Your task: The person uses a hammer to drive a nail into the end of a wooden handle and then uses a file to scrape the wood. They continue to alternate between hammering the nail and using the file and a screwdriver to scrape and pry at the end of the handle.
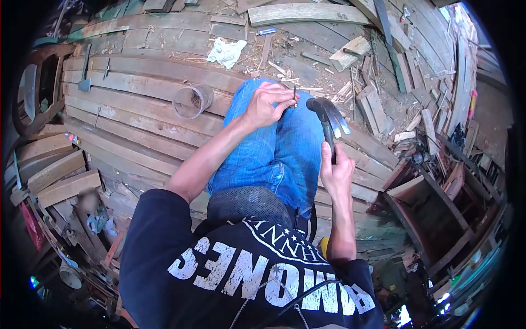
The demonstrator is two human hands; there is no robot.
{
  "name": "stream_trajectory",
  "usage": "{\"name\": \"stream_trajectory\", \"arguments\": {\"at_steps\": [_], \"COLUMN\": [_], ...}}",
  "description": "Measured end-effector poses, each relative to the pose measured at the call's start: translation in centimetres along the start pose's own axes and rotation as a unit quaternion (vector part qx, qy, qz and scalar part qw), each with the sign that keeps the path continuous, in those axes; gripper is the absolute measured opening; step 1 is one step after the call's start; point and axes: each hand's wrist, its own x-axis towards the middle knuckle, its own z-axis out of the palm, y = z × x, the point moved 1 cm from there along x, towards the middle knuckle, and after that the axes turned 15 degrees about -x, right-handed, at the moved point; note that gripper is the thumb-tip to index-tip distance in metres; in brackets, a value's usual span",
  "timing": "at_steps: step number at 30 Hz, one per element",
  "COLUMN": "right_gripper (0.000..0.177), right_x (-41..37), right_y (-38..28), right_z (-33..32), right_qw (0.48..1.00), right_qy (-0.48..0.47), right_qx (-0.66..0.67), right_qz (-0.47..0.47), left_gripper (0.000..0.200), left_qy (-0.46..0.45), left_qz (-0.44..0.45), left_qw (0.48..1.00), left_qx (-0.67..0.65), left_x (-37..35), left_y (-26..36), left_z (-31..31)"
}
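My left hand is closed in a pinch above my jeans-covered knee. Between its fingertips stands a thin, dark, nail-like piece, too small to make out fully. A claw hammer is in my right hand, which is wrapped round its dark handle. The hammer's head points forward, just right of the left fingertips and apart from them. To the left, a clear plastic tub with small dark bits in it rests on the wooden planks.
Ahead lie a crumpled white cloth, a blue-and-white tube, wood scraps and a cut block. A flat-bladed tool is on the planks at left. Wooden frames stand at right, with stacked timber at left.
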Motion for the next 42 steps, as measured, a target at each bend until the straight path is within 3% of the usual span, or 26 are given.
{"name": "stream_trajectory", "arguments": {"at_steps": [2,5,11,16,20,24,31,39,41,42], "right_gripper": [0.032,0.032,0.033,0.026,0.029,0.039,0.039,0.034,0.025,0.025], "right_x": [0.0,0.0,-0.2,0.1,0.7,0.7,-0.7,0.3,1.0,1.2], "right_y": [0.1,0.1,-0.3,-1.7,-2.1,-0.8,0.6,-2.5,-3.3,-3.8], "right_z": [0.1,0.0,-0.6,-2.0,-2.5,-0.9,0.7,-2.6,-3.5,-4.4], "right_qw": [1.000,1.000,1.000,0.992,0.994,0.999,0.997,0.989,0.995,0.998], "right_qy": [0.000,-0.009,0.007,0.025,0.015,0.002,-0.020,0.057,0.023,-0.039], "right_qx": [0.008,-0.005,0.021,0.122,0.105,0.043,0.059,0.113,0.038,0.009], "right_qz": [0.006,0.011,-0.005,-0.024,-0.035,-0.021,0.036,-0.075,-0.085,-0.055], "left_gripper": [0.010,0.011,0.015,0.017,0.018,0.017,0.016,0.018,0.022,0.022], "left_qy": [-0.045,-0.058,-0.065,-0.064,-0.049,-0.039,-0.039,-0.074,-0.082,-0.080], "left_qz": [0.080,0.139,0.183,0.158,0.094,0.093,0.123,0.128,0.173,0.176], "left_qw": [0.992,0.981,0.971,0.977,0.992,0.993,0.990,0.983,0.971,0.971], "left_qx": [0.091,0.122,0.143,0.130,0.067,0.066,0.059,0.108,0.140,0.141], "left_x": [0.3,0.8,0.8,0.6,0.3,0.2,0.1,0.7,0.8,0.7], "left_y": [0.3,0.5,0.4,0.3,-0.3,-0.2,-0.6,0.5,0.5,0.6], "left_z": [-0.3,-0.8,-0.8,-0.7,-0.6,-0.5,-0.6,-1.0,-1.2,-1.2]}}
